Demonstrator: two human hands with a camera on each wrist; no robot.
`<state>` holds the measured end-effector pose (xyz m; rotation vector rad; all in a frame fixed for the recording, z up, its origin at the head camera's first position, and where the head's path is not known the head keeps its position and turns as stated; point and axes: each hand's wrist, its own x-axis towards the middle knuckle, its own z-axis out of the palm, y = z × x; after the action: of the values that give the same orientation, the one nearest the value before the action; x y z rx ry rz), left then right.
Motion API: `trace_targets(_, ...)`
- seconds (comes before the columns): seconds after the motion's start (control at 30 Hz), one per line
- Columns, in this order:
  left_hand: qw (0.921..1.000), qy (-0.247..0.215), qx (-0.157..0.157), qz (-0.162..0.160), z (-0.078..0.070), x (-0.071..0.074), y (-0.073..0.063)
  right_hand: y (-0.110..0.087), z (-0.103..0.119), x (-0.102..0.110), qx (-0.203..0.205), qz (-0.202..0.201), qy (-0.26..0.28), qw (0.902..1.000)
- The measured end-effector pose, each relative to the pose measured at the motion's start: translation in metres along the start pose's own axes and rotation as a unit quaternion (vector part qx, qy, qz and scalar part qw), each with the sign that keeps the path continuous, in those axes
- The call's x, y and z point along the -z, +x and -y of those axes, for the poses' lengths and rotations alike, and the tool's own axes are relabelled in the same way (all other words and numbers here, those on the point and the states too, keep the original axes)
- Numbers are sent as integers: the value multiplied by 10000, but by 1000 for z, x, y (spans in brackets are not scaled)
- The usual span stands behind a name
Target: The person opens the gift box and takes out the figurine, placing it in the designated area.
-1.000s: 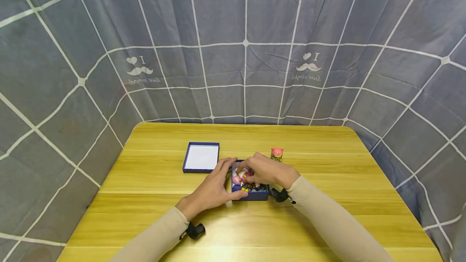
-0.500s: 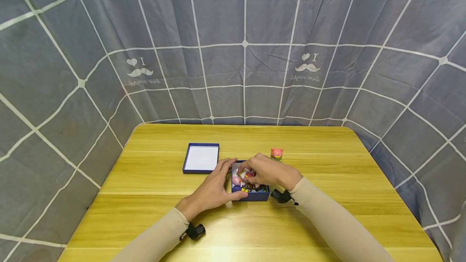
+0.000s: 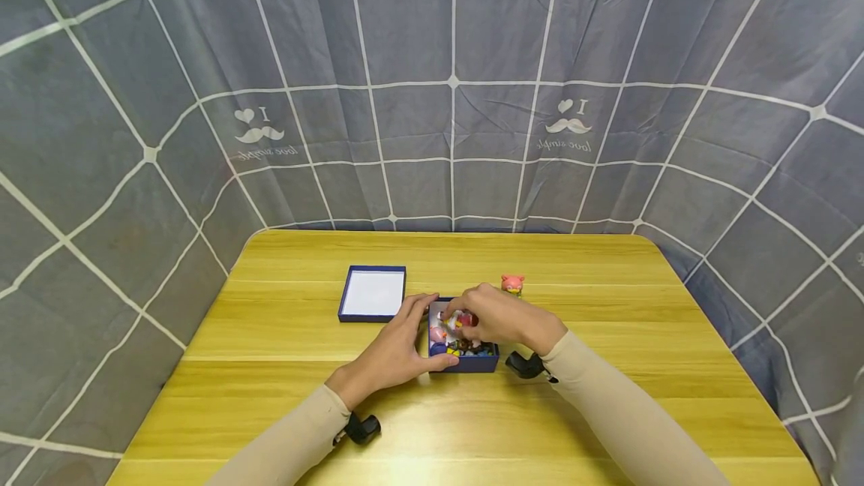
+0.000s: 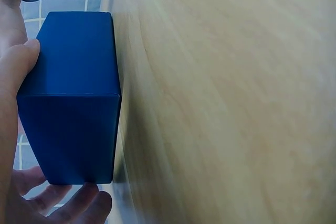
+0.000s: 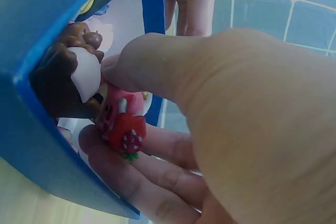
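My left hand (image 3: 385, 355) grips a small dark-blue box (image 3: 466, 366), thumb on the near wall and fingers round the far side. In the left wrist view the box's outer walls (image 4: 71, 135) show between thumb and fingers. My right hand (image 3: 499, 315) reaches into the box from the right. Between its thumb and fingers, in the right wrist view, it pinches a pink-and-red figurine (image 5: 126, 121) with a strawberry on it. A brown figurine (image 5: 60, 85) with a white patch lies against the box wall beside it. Other small figurines in the box are partly hidden.
A blue-rimmed lid (image 3: 373, 292), white inside, lies left of the box, behind my left hand. One pink-headed figurine (image 3: 512, 283) stands on the wooden table (image 3: 580, 268) just behind my right hand, its lower part hidden. A grey checked curtain (image 3: 418, 126) surrounds the table.
The figurine pinched in my right hand has shifted slightly up and right among the others. My right wrist has moved a little to the right; my left hand keeps its place.
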<state>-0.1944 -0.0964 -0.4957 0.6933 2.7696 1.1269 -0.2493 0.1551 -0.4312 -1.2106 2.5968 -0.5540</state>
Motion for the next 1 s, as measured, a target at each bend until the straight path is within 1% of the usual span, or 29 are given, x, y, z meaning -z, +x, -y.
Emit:
trace_targets(0.13,10000,-13,14,8,1,1,1,-1,0,1,45,-82,-156,9998)
trace_targets(0.27,10000,15,8,3,3,2,3,-2,0,3,74,-167,-194,9996)
trace_targets(0.57,10000,-52,-33,45,7,4,5,-7,-1,4,49,-365,-89,9993)
trace_targets(0.73,10000,-62,-55,48,8,6,6,-9,-1,5,-53,-462,-61,9989)
trace_targets(1.0,9999,-62,-39,84,11,7,7,-12,0,8,-102,-597,22,9982)
